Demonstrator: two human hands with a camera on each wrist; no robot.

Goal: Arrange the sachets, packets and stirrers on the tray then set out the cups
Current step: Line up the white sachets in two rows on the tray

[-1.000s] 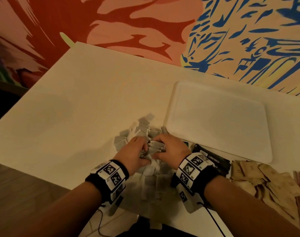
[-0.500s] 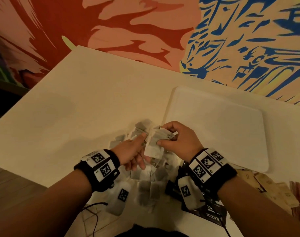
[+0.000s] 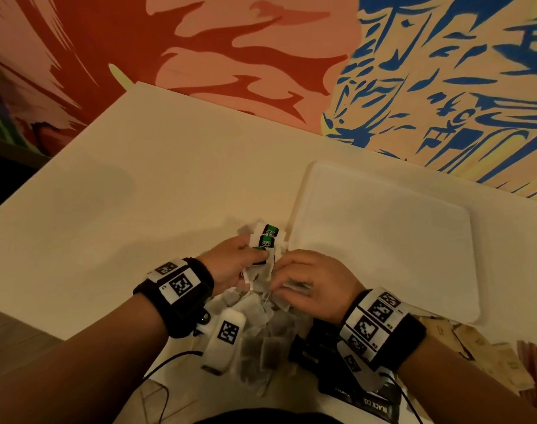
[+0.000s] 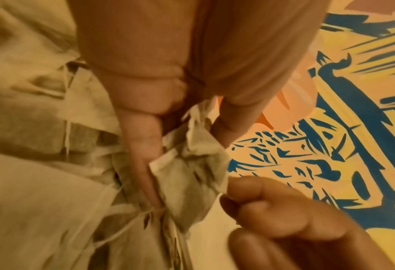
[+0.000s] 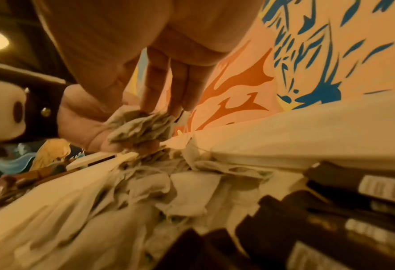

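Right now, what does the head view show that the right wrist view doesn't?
Only the head view shows the brown sachets, the green tags on the held tea bags, and the whole tray, with nothing on it. Only the right wrist view shows barcode labels on the black packets. Both show the left hand gripping a bunch of tea bags above the pile.
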